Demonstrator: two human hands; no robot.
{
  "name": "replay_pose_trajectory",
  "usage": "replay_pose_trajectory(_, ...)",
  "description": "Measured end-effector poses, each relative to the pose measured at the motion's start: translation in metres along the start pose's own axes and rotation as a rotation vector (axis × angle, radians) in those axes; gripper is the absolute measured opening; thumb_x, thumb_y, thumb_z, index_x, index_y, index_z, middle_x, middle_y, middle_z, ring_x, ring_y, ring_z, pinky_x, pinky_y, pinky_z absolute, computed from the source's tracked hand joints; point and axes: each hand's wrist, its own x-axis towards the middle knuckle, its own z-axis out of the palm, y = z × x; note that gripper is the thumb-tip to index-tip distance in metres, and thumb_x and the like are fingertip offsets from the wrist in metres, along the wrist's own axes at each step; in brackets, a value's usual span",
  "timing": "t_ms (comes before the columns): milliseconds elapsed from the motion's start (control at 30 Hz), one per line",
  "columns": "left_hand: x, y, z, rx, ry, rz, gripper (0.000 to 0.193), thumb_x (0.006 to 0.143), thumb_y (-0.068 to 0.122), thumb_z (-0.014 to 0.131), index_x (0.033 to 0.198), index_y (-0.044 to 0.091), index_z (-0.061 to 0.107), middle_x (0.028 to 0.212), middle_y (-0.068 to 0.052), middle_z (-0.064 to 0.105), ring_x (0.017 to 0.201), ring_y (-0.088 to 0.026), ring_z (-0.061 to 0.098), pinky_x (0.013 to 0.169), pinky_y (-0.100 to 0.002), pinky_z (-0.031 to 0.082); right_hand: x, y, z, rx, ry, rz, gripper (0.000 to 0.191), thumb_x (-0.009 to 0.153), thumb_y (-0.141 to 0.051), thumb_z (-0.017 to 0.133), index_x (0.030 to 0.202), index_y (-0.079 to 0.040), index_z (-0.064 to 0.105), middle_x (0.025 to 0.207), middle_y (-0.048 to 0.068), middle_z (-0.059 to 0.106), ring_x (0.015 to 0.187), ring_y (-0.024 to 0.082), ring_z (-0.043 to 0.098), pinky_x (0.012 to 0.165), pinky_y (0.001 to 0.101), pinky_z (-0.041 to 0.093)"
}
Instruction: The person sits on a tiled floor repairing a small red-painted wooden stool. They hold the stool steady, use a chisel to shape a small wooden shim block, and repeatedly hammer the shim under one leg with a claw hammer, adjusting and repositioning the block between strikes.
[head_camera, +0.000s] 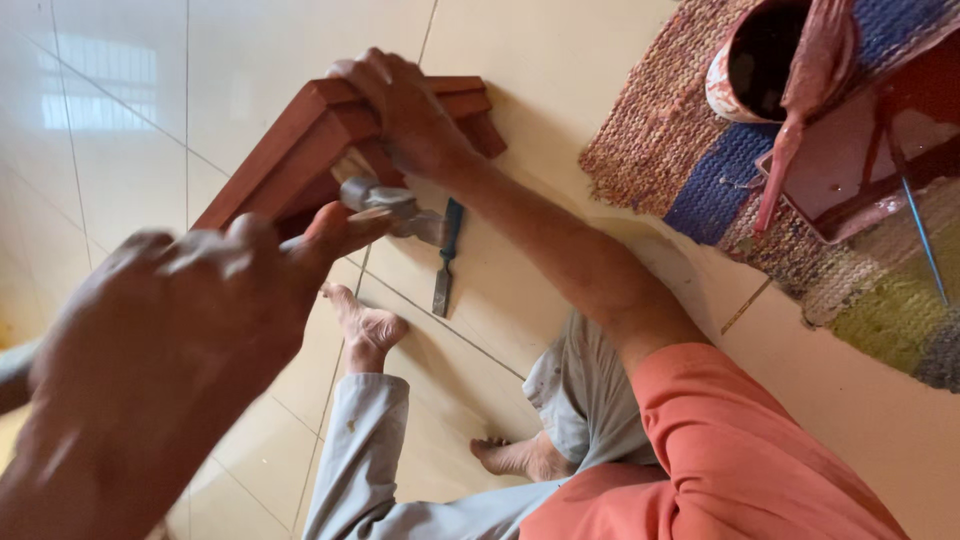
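We sit on the tiled floor (250, 60) with bare feet. Our right hand (405, 110) clamps its fingers over the top edge of a reddish-brown wooden frame (300, 145) that stands tilted on the tiles. Our left hand (190, 320), blurred and close to the camera, is clenched around a hammer (385, 205), its metal head just beside the frame. A chisel (447, 258) lies on the floor below. A paint-smeared cup (755, 60) rests on a woven mat (680, 150)
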Motion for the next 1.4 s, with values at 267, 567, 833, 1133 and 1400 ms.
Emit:
replay_pose_trajectory(267,0.015,0.001,-0.04,-0.021,0.15,-0.04,0.065,0.098,0.028,0.064,0.16,0.024,0.045,0.073,0.005,0.06,0.056,-0.009,0.063,0.068,-0.031,0.061,-0.011,-0.003,0.012,0.026,-0.005,-0.001,0.055,0.085,-0.012,0.071,0.137,-0.011,0.053,0.126,0.014,0.057,0.122,0.038,0.054,0.108,0.0465,0.046)
replay_pose_trajectory(567,-0.033,0.005,0.01,-0.182,0.06,-0.217,0.066,0.092,0.037,0.062,0.156,0.027,0.049,0.081,0.003,0.067,0.058,-0.013,0.067,0.067,-0.034,0.06,-0.014,-0.008,0.024,0.06,-0.055,0.059,0.055,0.084,-0.011,0.077,0.133,-0.011,0.053,0.125,0.016,0.055,0.121,0.04,0.053,0.104,0.0459,0.047)
replay_pose_trajectory(833,-0.045,0.043,0.049,-0.585,-0.016,-0.529,0.051,0.101,0.037,0.061,0.148,0.022,0.052,0.093,-0.006,0.072,0.064,-0.024,0.07,0.056,-0.037,0.056,-0.004,-0.01,-0.013,0.033,0.015,-0.021,0.051,0.087,-0.008,0.077,0.132,-0.014,0.054,0.121,0.009,0.056,0.12,0.035,0.055,0.106,0.0439,0.046)
replay_pose_trajectory(1133,-0.025,0.156,0.152,-2.431,1.146,-1.321,0.042,0.111,0.028,0.051,0.146,0.007,0.045,0.079,-0.006,0.058,0.055,-0.012,0.05,0.046,-0.027,0.042,-0.001,-0.033,0.024,0.054,-0.001,-0.015,0.05,0.085,-0.011,0.079,0.129,-0.011,0.053,0.117,0.01,0.054,0.117,0.035,0.054,0.101,0.0435,0.047)
replay_pose_trajectory(1400,-0.017,0.157,0.132,-2.452,1.341,-1.051,0.039,0.113,0.029,0.052,0.142,0.004,0.051,0.094,-0.009,0.06,0.063,-0.013,0.051,0.055,-0.027,0.044,-0.002,-0.034,0.021,0.034,-0.015,0.02,0.046,0.089,-0.006,0.074,0.13,-0.013,0.055,0.12,0.009,0.056,0.119,0.034,0.056,0.104,0.0425,0.049)
